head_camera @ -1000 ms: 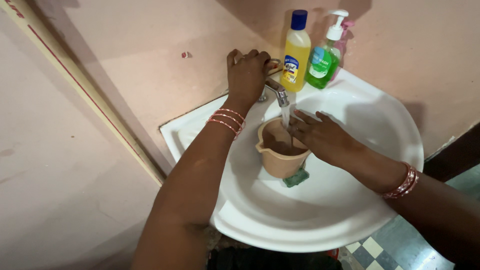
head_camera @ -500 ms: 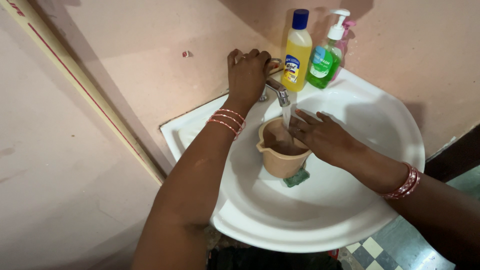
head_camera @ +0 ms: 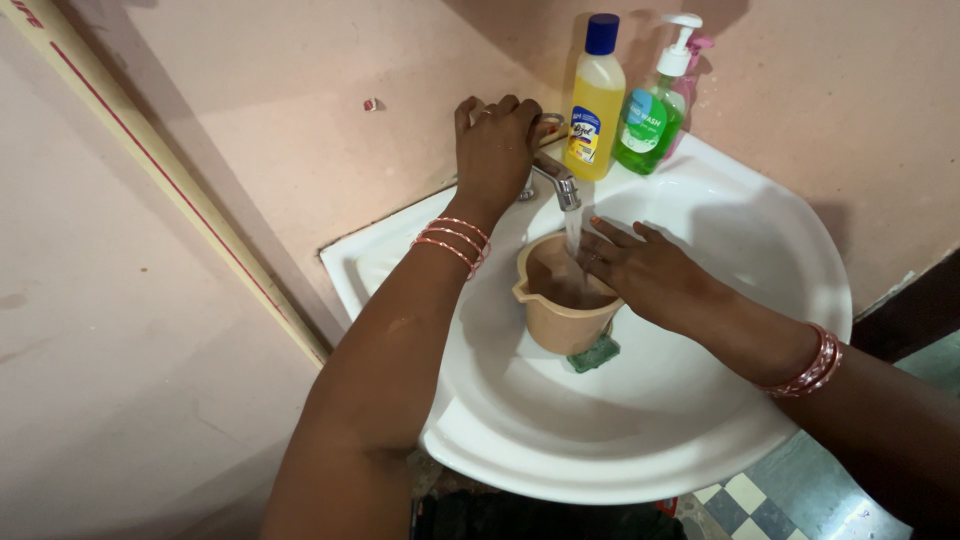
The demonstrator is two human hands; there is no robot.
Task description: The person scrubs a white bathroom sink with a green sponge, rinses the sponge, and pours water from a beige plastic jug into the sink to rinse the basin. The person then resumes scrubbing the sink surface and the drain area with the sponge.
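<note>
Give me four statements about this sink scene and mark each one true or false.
1. The left hand rests on the tap. True.
2. The beige jug stands outside the white basin. False: it stands inside the basin, under the running water.
3. The right hand touches the jug's rim. True.
4. The yellow bottle lies on its side. False: it stands upright beside the green pump bottle.

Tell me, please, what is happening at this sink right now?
A person is filling a tan plastic jug under the running metal tap of a white ceramic washbasin. The left hand rests on the tap handle, while the right hand steadies the jug's rim. A green scrub pad lies beneath the jug. A yellow bottle and a green pump bottle stand behind.
</note>
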